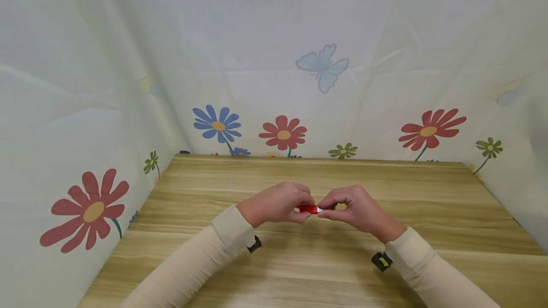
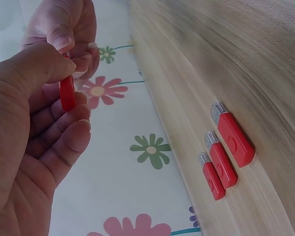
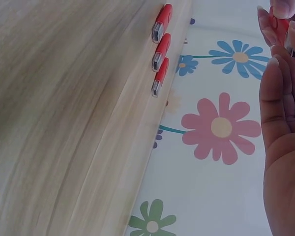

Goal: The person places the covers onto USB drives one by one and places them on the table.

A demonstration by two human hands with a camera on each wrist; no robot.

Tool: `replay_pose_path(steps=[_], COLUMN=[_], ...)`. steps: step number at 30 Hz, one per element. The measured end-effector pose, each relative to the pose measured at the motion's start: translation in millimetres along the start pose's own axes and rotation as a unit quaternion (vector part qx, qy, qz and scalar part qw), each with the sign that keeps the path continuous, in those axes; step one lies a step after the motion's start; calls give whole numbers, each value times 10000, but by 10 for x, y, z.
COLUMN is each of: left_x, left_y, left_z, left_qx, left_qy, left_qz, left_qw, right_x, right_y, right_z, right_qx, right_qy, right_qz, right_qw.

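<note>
Both hands meet at one red USB flash drive, held above the wooden table. The left hand pinches its red body between thumb and fingers. At the pale plug end, the thumb and forefinger of the right hand pinch the tip; whether a clear cap covers it I cannot tell. In the left wrist view the drive's red end points down between the left fingers. In the right wrist view the right hand partly covers the drive.
Three more red flash drives lie side by side on the table: one, a second and a third, with clear caps over their plugs. They do not show in the head view. A flower-printed curtain stands behind and beside the table.
</note>
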State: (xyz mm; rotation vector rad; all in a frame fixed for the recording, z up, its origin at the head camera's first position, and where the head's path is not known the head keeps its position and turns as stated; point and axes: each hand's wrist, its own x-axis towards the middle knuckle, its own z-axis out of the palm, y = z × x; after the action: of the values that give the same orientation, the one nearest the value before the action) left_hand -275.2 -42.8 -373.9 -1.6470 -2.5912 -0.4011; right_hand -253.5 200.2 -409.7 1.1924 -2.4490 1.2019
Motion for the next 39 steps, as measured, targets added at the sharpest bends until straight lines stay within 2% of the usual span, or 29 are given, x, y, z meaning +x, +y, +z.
replay_pose_path(steps=[5,9,15,18,24,28,39], left_x=[-8,-13,3,23,89,143,319], left_y=[-19,-42,-115,-184,-378,-553,-973], left_z=[4,5,-62,-98,-123,-97,101], left_qx=[20,43,180,178,7,96,99], left_qy=[38,78,267,354,289,268,-53], left_qz=[44,-17,-273,-416,-841,-976,-1328], left_qw=[10000,10000,9991,9983,9960,9948,9911], right_x=[15,33,137,233,454,597,786], right_y=[9,7,-9,8,115,233,624], right_z=[19,23,-12,-31,-29,11,105], right_qx=[9,-142,-650,-736,-810,-938,-1038], right_qy=[-8,-15,76,58,65,61,-173], right_qz=[-35,151,523,587,701,821,1235], right_qw=[10000,9998,9965,9955,9942,9922,9868])
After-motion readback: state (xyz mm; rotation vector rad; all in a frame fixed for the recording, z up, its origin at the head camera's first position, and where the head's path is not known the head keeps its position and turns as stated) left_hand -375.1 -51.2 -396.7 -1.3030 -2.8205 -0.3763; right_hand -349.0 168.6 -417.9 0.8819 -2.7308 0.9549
